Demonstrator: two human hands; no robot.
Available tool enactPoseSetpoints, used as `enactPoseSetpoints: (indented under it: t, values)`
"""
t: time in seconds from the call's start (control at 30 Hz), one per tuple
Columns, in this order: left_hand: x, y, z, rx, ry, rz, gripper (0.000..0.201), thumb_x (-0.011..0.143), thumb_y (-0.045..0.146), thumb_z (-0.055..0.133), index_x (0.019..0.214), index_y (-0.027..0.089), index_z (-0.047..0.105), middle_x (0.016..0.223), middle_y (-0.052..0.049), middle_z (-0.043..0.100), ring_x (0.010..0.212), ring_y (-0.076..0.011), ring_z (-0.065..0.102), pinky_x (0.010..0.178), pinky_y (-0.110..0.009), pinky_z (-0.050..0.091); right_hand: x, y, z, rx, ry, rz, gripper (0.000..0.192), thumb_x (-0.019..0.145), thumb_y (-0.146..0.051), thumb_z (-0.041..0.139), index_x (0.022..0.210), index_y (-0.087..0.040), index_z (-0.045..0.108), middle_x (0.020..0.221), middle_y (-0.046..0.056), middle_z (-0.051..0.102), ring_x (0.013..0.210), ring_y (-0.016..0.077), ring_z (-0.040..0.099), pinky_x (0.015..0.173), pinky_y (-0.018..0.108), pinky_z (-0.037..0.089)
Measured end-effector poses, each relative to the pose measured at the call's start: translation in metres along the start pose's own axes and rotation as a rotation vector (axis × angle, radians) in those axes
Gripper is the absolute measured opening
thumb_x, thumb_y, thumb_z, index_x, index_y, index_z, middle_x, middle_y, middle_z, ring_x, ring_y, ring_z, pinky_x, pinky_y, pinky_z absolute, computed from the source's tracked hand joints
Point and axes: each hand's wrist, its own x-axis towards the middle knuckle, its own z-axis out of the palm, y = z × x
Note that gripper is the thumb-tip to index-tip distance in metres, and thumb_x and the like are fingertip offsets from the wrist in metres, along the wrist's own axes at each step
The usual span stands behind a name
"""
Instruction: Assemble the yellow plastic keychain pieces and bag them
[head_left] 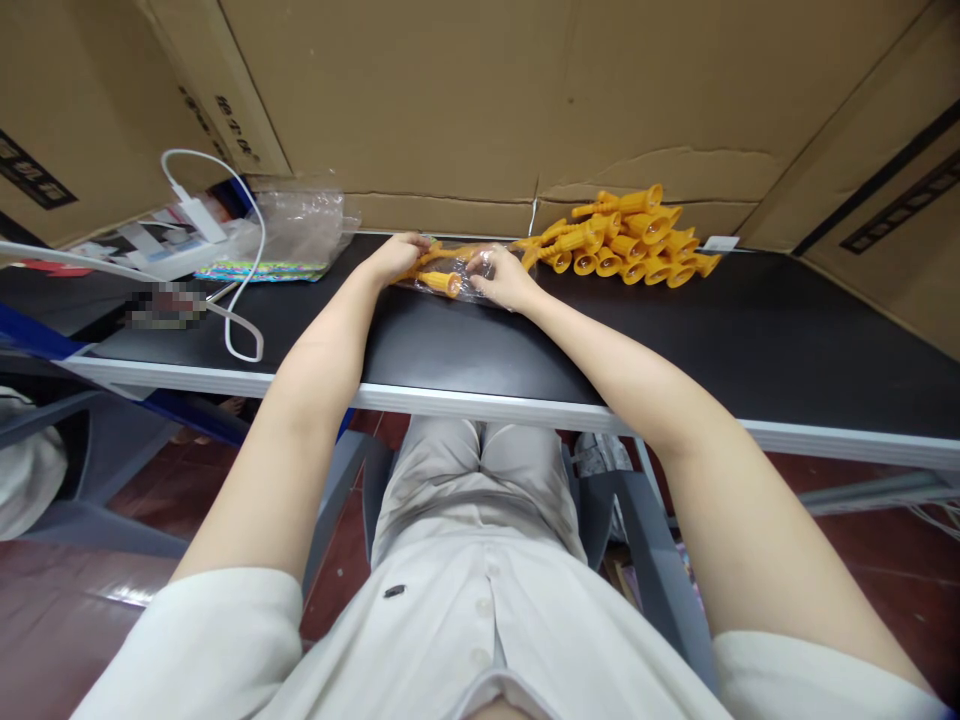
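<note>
A clear plastic bag (pixel 469 290) lies on the black tabletop between my hands, and an orange-yellow horn-shaped plastic piece (pixel 441 284) with a flared end shows in it. More orange-yellow plastic runs along the bag's back side between my hands. My left hand (pixel 401 258) closes on the bag's left end, its fingertips partly hidden. Bent over the right part of the bag, my right hand (pixel 508 280) has its fingers curled on the film. Just right of it rises a pile of the same horn-shaped pieces (pixel 630 240), most with flared ends toward me.
Printed, colourful flat bags (pixel 262 271) lie under clear film at the back left. A white cable (pixel 262 235) loops over the table's left side. Cardboard (pixel 450 100) walls the back. The metal table edge (pixel 480 402) runs before me. A white tag (pixel 721 243) is behind the pile.
</note>
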Motion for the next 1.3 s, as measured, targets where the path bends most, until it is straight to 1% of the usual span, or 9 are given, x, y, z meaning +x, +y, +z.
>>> enactPoseSetpoints:
  t: [0.2,0.33,0.5,0.67,0.87,0.97,1.07,1.2,1.3]
  values:
    - [0.000,0.000,0.000,0.071,-0.022,0.012,0.038,0.076,0.009,0.059,0.105,0.012,0.083,0.125,-0.014,0.087,0.127,-0.0309,0.075,0.123,-0.046,0.055,0.001,-0.003,0.002,0.147,-0.095,0.014,0.019,0.087,-0.018,0.079,0.103,-0.015,0.088,0.116,0.011,0.085,0.123,0.0321,0.079,0.124,0.049,0.055]
    - [-0.002,0.002,0.000,0.061,-0.017,0.010,0.040,0.078,0.008,0.055,0.108,0.010,0.081,0.134,-0.017,0.084,0.130,-0.0290,0.074,0.124,-0.042,0.053,0.000,-0.004,0.001,0.181,-0.112,0.021,0.023,0.082,-0.020,0.084,0.105,-0.017,0.089,0.117,0.010,0.087,0.123,0.0323,0.080,0.123,0.048,0.056]
    - [-0.002,0.004,0.001,0.026,0.006,0.052,0.045,0.069,0.007,0.056,0.105,0.011,0.083,0.130,-0.015,0.085,0.134,-0.0276,0.074,0.127,-0.038,0.051,-0.002,-0.011,-0.003,0.189,-0.095,0.056,0.028,0.083,-0.018,0.083,0.110,-0.014,0.089,0.121,0.013,0.086,0.126,0.0332,0.080,0.126,0.050,0.055]
    - [-0.005,0.007,0.002,0.015,-0.025,0.030,0.035,0.069,0.011,0.059,0.096,0.011,0.082,0.128,-0.018,0.085,0.131,-0.0312,0.075,0.122,-0.041,0.055,-0.005,-0.020,-0.009,0.179,-0.154,0.069,0.034,0.082,-0.007,0.071,0.110,-0.012,0.089,0.119,0.012,0.087,0.129,0.0311,0.078,0.128,0.045,0.053]
    - [-0.010,0.010,0.005,0.065,-0.029,-0.001,0.033,0.069,0.016,0.063,0.095,0.014,0.084,0.118,-0.013,0.087,0.125,-0.0335,0.076,0.118,-0.045,0.058,-0.009,-0.031,-0.013,0.098,-0.140,0.108,0.034,0.086,-0.009,0.064,0.110,-0.015,0.088,0.120,0.011,0.086,0.129,0.0323,0.076,0.125,0.048,0.056]
    - [-0.009,0.008,0.004,0.128,-0.041,0.031,0.045,0.069,0.016,0.060,0.106,0.013,0.085,0.125,-0.012,0.087,0.128,-0.0327,0.075,0.121,-0.044,0.056,-0.008,-0.029,-0.012,-0.036,-0.013,0.168,0.034,0.091,-0.010,0.058,0.109,-0.014,0.086,0.128,0.015,0.082,0.134,0.0342,0.074,0.129,0.050,0.054]
    - [-0.005,0.004,0.003,0.155,-0.043,0.039,0.051,0.067,0.015,0.059,0.110,0.013,0.086,0.130,-0.013,0.086,0.130,-0.0330,0.075,0.121,-0.043,0.056,-0.007,-0.021,-0.010,-0.150,0.080,0.168,0.038,0.094,-0.013,0.058,0.121,-0.016,0.084,0.149,0.017,0.074,0.149,0.0375,0.066,0.135,0.056,0.047]
    - [-0.002,0.000,0.003,0.138,-0.046,0.046,0.056,0.067,0.013,0.059,0.115,0.012,0.086,0.133,-0.013,0.086,0.130,-0.0328,0.076,0.120,-0.042,0.056,-0.005,-0.012,-0.008,-0.194,-0.027,0.128,0.058,0.092,-0.009,0.059,0.148,-0.010,0.075,0.168,0.018,0.063,0.158,0.0374,0.060,0.137,0.054,0.044]
    - [-0.002,-0.001,0.004,0.141,-0.051,0.052,0.057,0.068,0.012,0.058,0.118,0.011,0.085,0.132,-0.012,0.086,0.129,-0.0321,0.076,0.120,-0.043,0.057,-0.005,-0.007,-0.007,-0.176,-0.129,0.075,0.063,0.090,-0.008,0.055,0.149,-0.009,0.075,0.166,0.017,0.066,0.157,0.0343,0.062,0.136,0.050,0.045]
